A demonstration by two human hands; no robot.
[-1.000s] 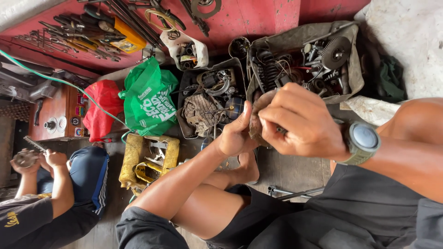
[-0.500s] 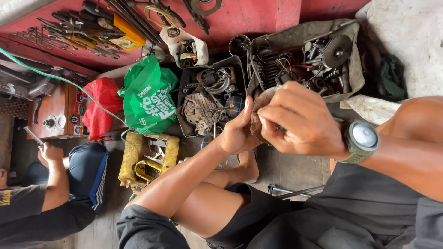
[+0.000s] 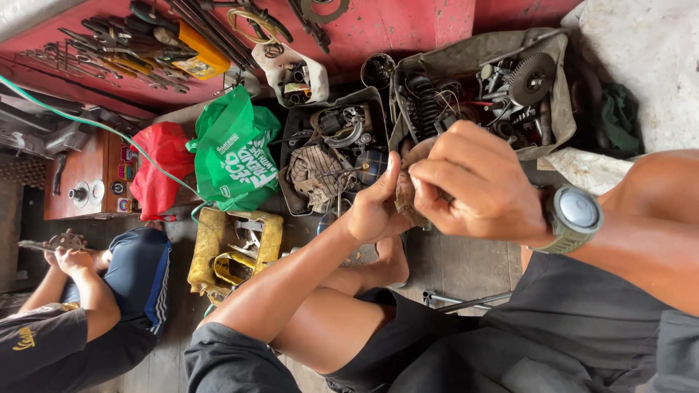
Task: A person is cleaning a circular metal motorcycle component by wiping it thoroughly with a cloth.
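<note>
Both hands closed on a rusty brown part, held up over the trays of engine parts.

The left hand (image 3: 375,211) and the right hand (image 3: 480,185) met around the rusty brown part (image 3: 405,191), fingers clamped on it from either side, so that only its middle showed between them; what kind of part it was I could not tell. A grey-green watch (image 3: 575,216) sat on the right wrist. Beyond the hands lay a grey tray (image 3: 555,94) holding a toothed gear (image 3: 530,78) and springs, and a dark tray (image 3: 287,196) of parts beside a green bag (image 3: 237,149), a red bag (image 3: 162,171) and a yellow crate (image 3: 211,244). Far left, another person's hands (image 3: 65,251) gripped a metal piece.
</note>
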